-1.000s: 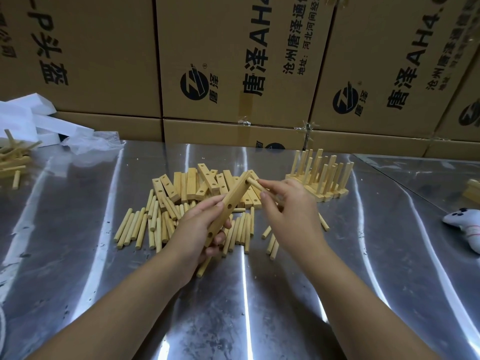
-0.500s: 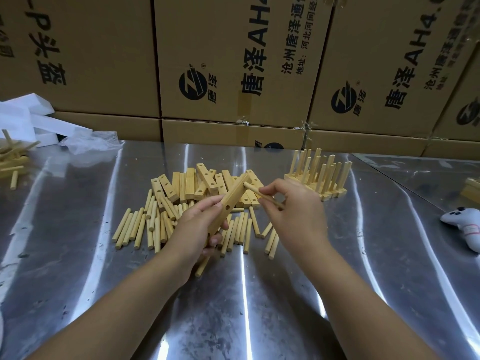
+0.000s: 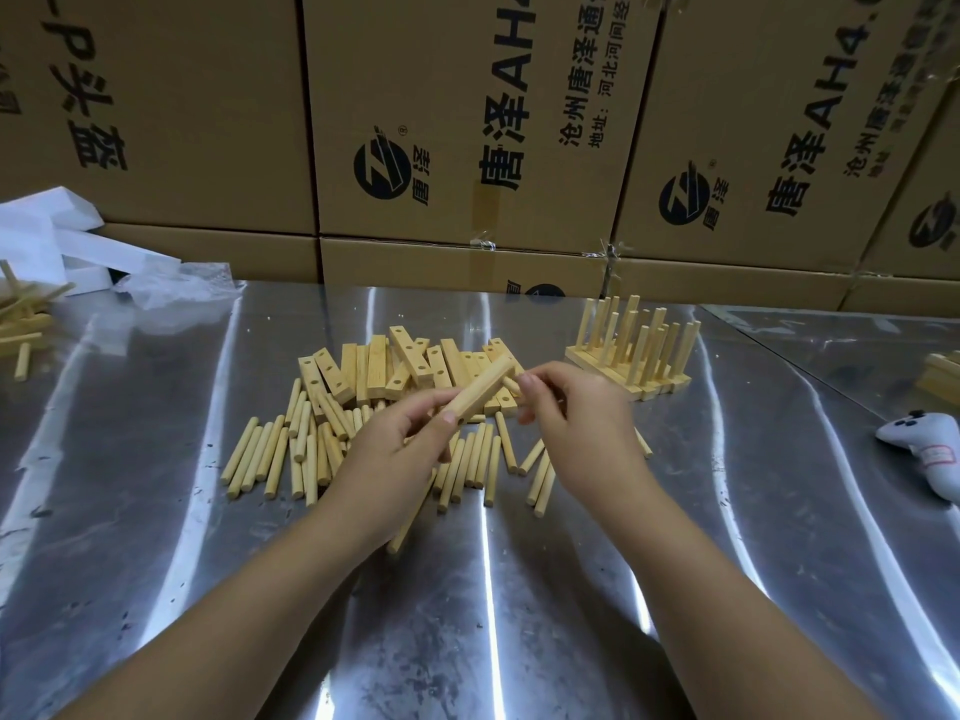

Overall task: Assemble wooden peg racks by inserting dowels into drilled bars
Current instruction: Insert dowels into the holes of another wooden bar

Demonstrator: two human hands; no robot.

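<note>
Left hand (image 3: 389, 449) grips a pale rectangular drilled wooden bar (image 3: 480, 394); right hand (image 3: 582, 413), pinching a short round wooden dowel (image 3: 511, 385), has closed on the bar's far end, so insertion appears imminent.

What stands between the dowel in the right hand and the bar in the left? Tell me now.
Nothing visible. The right hand pinches the dowel right beside the bar gripped by the left hand; fingers hide most of the dowel.
</note>
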